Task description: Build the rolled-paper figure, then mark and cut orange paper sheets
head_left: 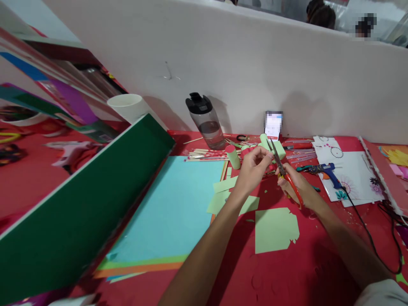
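My right hand [298, 185] grips red-handled scissors [293, 188], with the blades pointing up and away from me. The blades look slightly apart. Close beside them, my left hand [255, 166] is closed in a pinch; what its fingertips hold, if anything, is too small to make out. Below the hands a pale green paper sheet [276, 230] with a jagged, cut right edge lies flat. More pale green paper pieces [225, 185] lie partly behind my left wrist. A small green roll with a red top [233, 157] stands left of my left hand.
A water bottle [208, 123] and a lit phone [273, 124] stand by the white partition [242, 63]. Blue paper [168, 208] and a long green box [92, 204] lie left. At right are a blue glue gun [333, 175] with its cord and a white decorated sheet [357, 170].
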Demonstrator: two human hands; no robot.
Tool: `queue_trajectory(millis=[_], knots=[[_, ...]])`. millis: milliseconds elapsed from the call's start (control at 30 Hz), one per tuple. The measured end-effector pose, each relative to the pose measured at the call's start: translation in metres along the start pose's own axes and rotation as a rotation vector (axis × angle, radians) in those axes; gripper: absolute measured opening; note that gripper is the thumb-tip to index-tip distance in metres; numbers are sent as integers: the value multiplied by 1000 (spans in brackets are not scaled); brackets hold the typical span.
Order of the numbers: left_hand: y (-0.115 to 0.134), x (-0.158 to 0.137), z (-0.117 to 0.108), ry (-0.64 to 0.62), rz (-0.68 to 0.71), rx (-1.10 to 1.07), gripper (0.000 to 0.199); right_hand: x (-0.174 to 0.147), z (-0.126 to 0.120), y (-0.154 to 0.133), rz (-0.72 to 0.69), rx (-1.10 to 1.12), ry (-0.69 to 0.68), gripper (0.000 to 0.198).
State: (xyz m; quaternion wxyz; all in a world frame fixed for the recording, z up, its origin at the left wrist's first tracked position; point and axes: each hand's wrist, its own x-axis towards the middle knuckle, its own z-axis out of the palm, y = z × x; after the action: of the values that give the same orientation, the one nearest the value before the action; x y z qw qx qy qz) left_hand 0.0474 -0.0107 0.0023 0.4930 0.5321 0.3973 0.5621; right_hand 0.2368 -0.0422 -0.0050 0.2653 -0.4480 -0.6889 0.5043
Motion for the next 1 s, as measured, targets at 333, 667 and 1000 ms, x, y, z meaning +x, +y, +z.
queue_trajectory(millis=[333, 667, 1000], knots=[[-2, 0, 0, -1, 2, 4, 28, 0, 0, 2, -13, -16, 1, 39], [-3, 1, -1, -35, -2, 5, 26, 0, 0, -2, -15, -16, -3, 38], [-3, 0, 0, -66, -18, -22, 28, 0, -1, -3, -14, -62, -26, 45]])
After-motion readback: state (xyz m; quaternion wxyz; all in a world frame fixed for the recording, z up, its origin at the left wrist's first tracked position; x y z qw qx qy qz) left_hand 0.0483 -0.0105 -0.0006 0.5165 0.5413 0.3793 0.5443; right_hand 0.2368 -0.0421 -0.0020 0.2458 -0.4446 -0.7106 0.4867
